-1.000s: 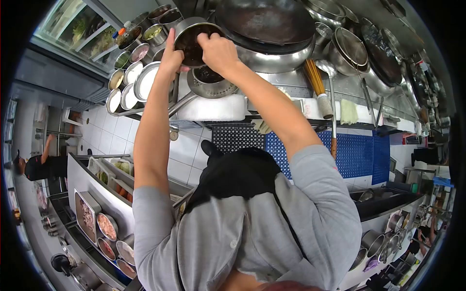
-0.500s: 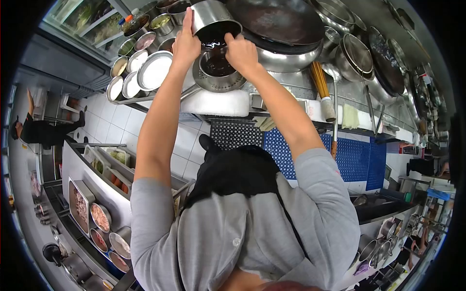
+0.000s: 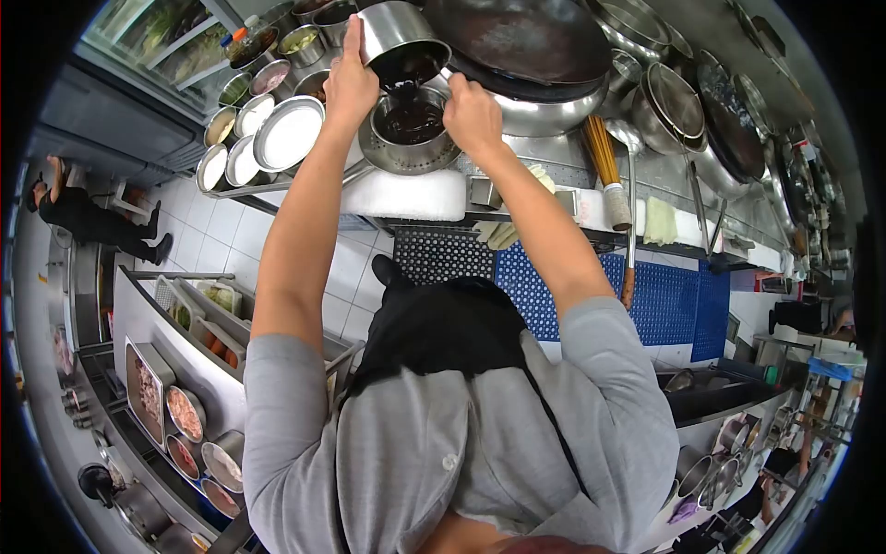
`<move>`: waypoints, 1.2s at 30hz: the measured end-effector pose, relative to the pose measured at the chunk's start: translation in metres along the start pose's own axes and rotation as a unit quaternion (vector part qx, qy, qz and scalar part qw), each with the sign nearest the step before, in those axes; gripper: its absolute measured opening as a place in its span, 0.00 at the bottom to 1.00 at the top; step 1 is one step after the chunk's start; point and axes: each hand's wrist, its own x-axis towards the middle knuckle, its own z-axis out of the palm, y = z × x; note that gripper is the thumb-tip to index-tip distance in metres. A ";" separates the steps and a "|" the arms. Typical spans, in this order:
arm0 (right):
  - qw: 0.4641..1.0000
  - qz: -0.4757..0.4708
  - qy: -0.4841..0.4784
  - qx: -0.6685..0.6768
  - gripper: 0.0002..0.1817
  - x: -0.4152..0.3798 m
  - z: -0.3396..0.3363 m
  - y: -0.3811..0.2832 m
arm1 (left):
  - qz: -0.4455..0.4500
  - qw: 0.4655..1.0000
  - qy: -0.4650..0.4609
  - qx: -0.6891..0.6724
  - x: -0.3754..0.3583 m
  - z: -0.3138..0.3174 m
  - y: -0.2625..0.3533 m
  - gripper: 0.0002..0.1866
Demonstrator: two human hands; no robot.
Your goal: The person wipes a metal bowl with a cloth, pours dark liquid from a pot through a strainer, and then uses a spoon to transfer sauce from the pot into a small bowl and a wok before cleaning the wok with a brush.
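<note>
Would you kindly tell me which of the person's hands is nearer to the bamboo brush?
Right. The right hand is to the left of the bamboo brush in the picture; the left hand is farther left, at the tilted pot.

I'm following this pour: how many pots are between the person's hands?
2: a tilted pot against the left hand, and a lower pot beneath it, inside a perforated strainer.

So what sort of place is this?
Probably a restaurant kitchen: there's a large dark wok, a tilted steel pot of dark liquid, and another person in dark clothes.
</note>
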 end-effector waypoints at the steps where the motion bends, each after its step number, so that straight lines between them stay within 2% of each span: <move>1: 1.000 0.005 -0.015 0.006 0.10 -0.011 0.001 0.001 | 0.007 1.000 0.006 0.002 0.000 0.003 -0.002 0.48; 3: 0.999 0.005 -0.047 0.019 0.10 -0.031 0.001 -0.004 | 0.017 0.999 0.027 0.007 0.004 0.005 -0.005 0.48; 4: 0.999 -0.020 -0.007 0.032 0.08 -0.031 0.000 -0.004 | 0.020 0.999 0.027 -0.013 0.004 0.006 -0.007 0.48; 7: 0.997 0.014 0.042 0.060 0.08 -0.015 0.004 0.005 | -0.034 0.998 -0.030 -0.047 0.002 0.000 -0.002 0.46; 11: 0.999 -0.022 -0.031 0.018 0.07 -0.027 -0.005 -0.004 | -0.030 0.996 -0.046 -0.067 -0.005 -0.002 -0.002 0.45; 12: 0.999 -0.030 -0.013 0.021 0.08 -0.019 -0.008 -0.007 | -0.030 0.996 -0.049 -0.072 -0.007 -0.001 -0.004 0.45; 16: 0.998 0.038 -0.019 -0.039 0.09 0.020 -0.004 -0.021 | -0.069 0.987 -0.087 -0.117 -0.017 -0.011 0.013 0.47; 19: 0.996 0.022 -0.079 -0.045 0.08 0.014 -0.001 -0.032 | -0.061 0.985 -0.074 -0.144 -0.016 -0.014 0.015 0.48; 23: 0.998 0.042 -0.015 -0.048 0.10 0.030 0.000 -0.046 | -0.093 0.982 -0.064 -0.154 -0.021 -0.009 0.012 0.48; 25: 0.996 0.011 -0.071 -0.058 0.13 0.028 0.006 -0.050 | -0.055 0.983 -0.057 -0.166 -0.020 -0.011 0.013 0.48; 27: 0.994 -0.005 -0.101 -0.035 0.14 0.025 0.003 -0.053 | -0.058 0.978 -0.071 -0.185 -0.021 -0.012 0.012 0.48; 30: 0.998 -0.038 -0.033 -0.026 0.10 0.034 -0.005 -0.056 | -0.020 0.983 -0.057 -0.174 -0.022 -0.010 0.003 0.48; 33: 0.995 -0.071 -0.051 -0.045 0.09 0.022 -0.001 -0.044 | 0.036 0.989 -0.022 -0.139 -0.014 -0.005 -0.002 0.48; 36: 0.998 -0.004 -0.040 -0.038 0.11 0.018 -0.010 -0.042 | 0.055 0.993 0.014 -0.103 -0.018 -0.002 -0.013 0.48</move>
